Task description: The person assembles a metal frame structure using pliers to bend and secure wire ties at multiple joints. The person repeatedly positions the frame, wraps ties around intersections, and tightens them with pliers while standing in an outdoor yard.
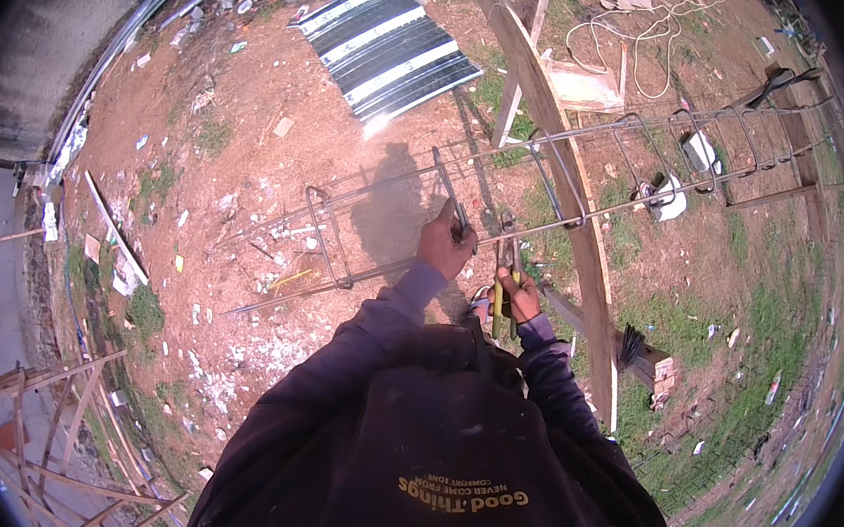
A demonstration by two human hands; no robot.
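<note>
A long cage of steel rebar (pixel 628 206) stretches across in front of me, its bars joined by several rectangular stirrups. My left hand (pixel 445 244) is closed round the near lower end of one stirrup (pixel 441 171), where it meets the near long bar. Just to the right, my right hand (pixel 519 295) grips pincers with yellow-green handles (pixel 497 307). The jaws of the pincers point up to the near bar, close to my left hand; whether they touch it I cannot tell. Another stirrup (pixel 317 234) stands farther left on the bars.
An upright-looking wooden plank (pixel 577 200) crosses under the cage at right, with a dark bundle of thin wire (pixel 632 343) beside it. Corrugated metal sheet (pixel 388 51) lies beyond. Loose cord (pixel 667 26) is at far right, piled timber (pixel 69 475) at left. Litter dots the ground.
</note>
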